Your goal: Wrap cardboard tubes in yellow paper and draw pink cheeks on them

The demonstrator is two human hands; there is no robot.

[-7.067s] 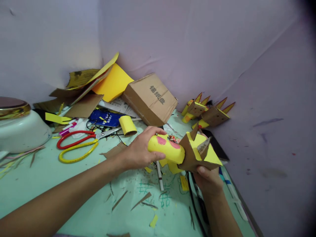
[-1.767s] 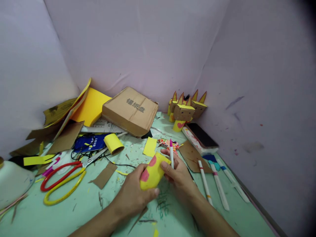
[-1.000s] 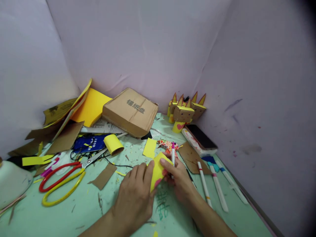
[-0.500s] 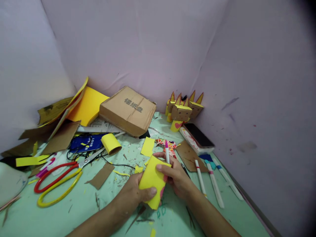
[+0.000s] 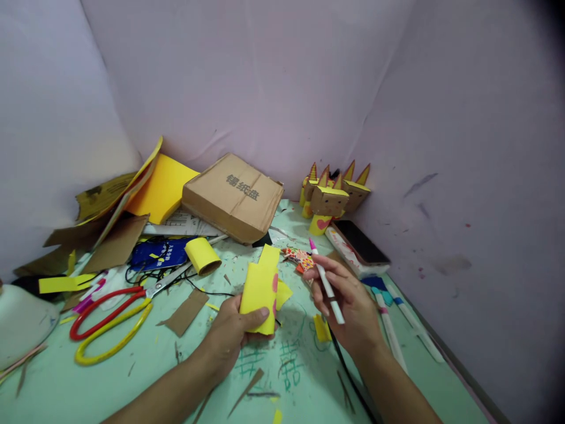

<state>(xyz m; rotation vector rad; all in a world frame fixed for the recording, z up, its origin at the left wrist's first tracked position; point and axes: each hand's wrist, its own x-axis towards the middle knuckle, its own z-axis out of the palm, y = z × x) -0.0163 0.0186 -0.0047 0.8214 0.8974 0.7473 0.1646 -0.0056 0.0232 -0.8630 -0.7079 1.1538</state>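
My left hand (image 5: 233, 333) grips a yellow paper-covered piece (image 5: 257, 291), thumb on its front face; pink marks show along its right edge. In my right hand (image 5: 348, 300) is a white marker (image 5: 327, 285) with a pink tip pointing up and away, held between the fingers, apart from the yellow piece. A loose yellow paper strip (image 5: 269, 257) shows just behind the piece's top. To the left, a short yellow-covered cardboard tube (image 5: 203, 256) lies on its side near the blades of red-and-yellow-handled scissors (image 5: 113, 318).
A cardboard box (image 5: 233, 197) stands at the back, beside yellow sheets and cardboard (image 5: 163, 188). Several cardboard figures with pointed ears (image 5: 329, 200) stand back right, by a phone (image 5: 362, 241). More markers (image 5: 415, 321) lie at right. Paper scraps litter the green table (image 5: 176, 388).
My right hand has come off the yellow piece and moved right with the marker. My left hand has moved the piece slightly left and up, turning it more upright.
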